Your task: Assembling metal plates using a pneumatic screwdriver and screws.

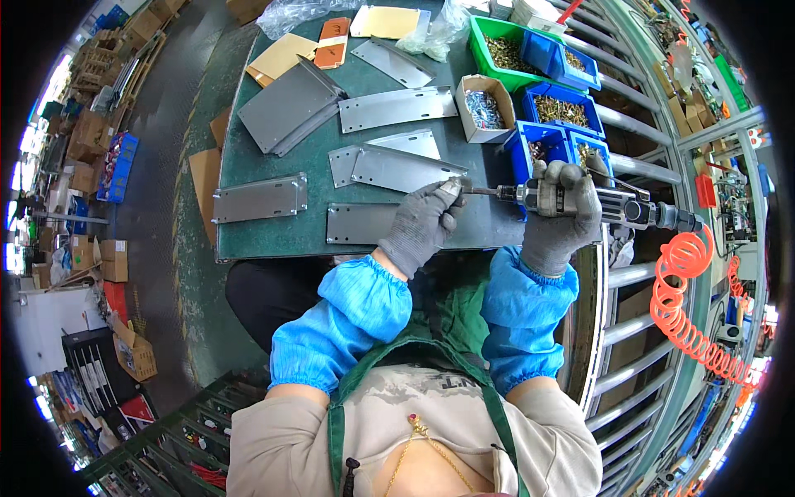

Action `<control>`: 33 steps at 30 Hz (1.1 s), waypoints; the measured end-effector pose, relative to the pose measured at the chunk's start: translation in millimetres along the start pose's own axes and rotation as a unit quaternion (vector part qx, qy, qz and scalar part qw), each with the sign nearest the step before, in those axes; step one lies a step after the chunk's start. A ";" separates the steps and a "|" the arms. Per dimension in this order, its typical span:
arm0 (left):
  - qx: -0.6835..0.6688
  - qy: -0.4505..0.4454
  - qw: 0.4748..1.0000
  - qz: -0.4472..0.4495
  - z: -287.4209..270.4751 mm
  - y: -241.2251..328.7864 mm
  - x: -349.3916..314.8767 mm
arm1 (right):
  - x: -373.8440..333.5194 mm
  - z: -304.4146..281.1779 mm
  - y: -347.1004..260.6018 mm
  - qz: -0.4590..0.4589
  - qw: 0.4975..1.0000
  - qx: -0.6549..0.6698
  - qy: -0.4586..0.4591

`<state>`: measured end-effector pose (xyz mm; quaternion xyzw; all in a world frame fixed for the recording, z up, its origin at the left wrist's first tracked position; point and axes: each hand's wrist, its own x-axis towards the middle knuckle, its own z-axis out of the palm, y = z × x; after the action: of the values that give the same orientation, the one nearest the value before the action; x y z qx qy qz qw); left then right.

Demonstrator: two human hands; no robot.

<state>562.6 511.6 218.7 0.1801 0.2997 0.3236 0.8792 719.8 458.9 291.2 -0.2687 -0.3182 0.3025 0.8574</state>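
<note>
My right hand (563, 224), in a grey glove, is wrapped round a pneumatic screwdriver (623, 206) held level over the table's near right part, its bit (487, 190) pointing left. The gloved fingers of my left hand (421, 224) are pinched together at the bit's tip; what is between them is too small to make out. Just beyond my left hand lie overlapping grey metal plates (397, 168) with punched holes. Another plate (356, 224) is partly covered by the left hand.
More metal plates (397, 109) and a bent sheet panel (290, 109) lie on the green table (319, 178). A green bin (480, 45), blue bins (517, 157) and a carton (474, 128) of screws stand at the right. An orange coiled hose (683, 257) hangs beside roller conveyors (633, 331).
</note>
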 end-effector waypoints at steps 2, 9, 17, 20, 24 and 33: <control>0.002 -0.007 1.000 -0.007 -1.5 -1.7 1.2 | -0.2 -0.5 0.5 -0.003 1.000 0.005 -0.007; 0.204 0.024 0.977 0.054 5.2 1.7 -6.2 | -2.0 0.0 1.1 0.025 0.999 0.017 0.045; 0.643 -0.080 0.715 0.262 -7.1 24.9 18.5 | 0.3 -24.2 15.4 0.045 0.992 -0.100 0.056; 0.740 -0.094 0.584 0.321 -10.5 29.3 34.7 | -0.9 -8.6 24.1 0.025 0.977 -0.207 0.047; 0.812 -0.113 0.521 0.236 -13.6 29.8 44.6 | -3.8 6.3 33.1 0.038 0.985 -0.163 0.046; 0.796 -0.043 0.548 0.252 -21.3 33.8 34.9 | -8.8 -13.6 40.7 0.101 0.963 -0.214 -0.127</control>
<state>554.6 562.4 205.5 0.8884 0.3385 0.1528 0.2698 709.9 476.6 252.3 -0.4359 -0.4526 0.3443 0.6975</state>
